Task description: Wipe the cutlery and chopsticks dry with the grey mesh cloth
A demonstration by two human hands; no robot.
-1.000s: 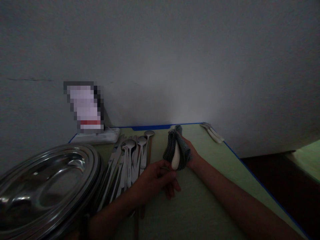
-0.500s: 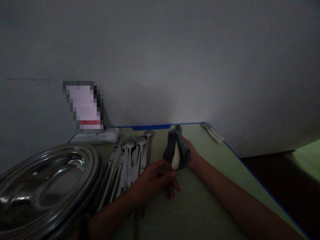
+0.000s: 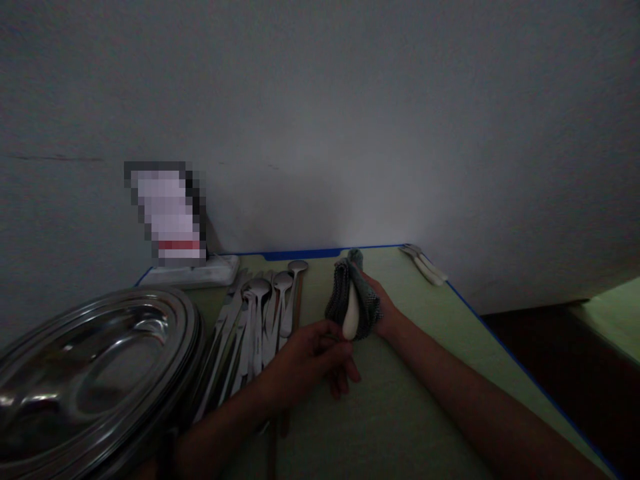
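My right hand (image 3: 384, 308) is closed around a dark checked cloth (image 3: 369, 308), folded over a piece of cutlery. Only its cream-white handle (image 3: 352, 313) shows; the working end is hidden in the folds. At the lower tip of that handle, my left hand (image 3: 315, 360) has its index finger and thumb closed, with the other fingers loosely curled. Just left of this hand lie several metal spoons (image 3: 260, 288) and knives (image 3: 220, 343) in a bunch, with wooden chopsticks (image 3: 299, 297) beside them.
Stacked oval metal trays (image 3: 187, 320) take up the left of the green table (image 3: 400, 400). Behind them, a blurred phone-like screen (image 3: 170, 213) stands on a white base (image 3: 200, 272). Forks with cream handles (image 3: 427, 268) lie at the far right edge. A wall (image 3: 350, 133) rises behind.
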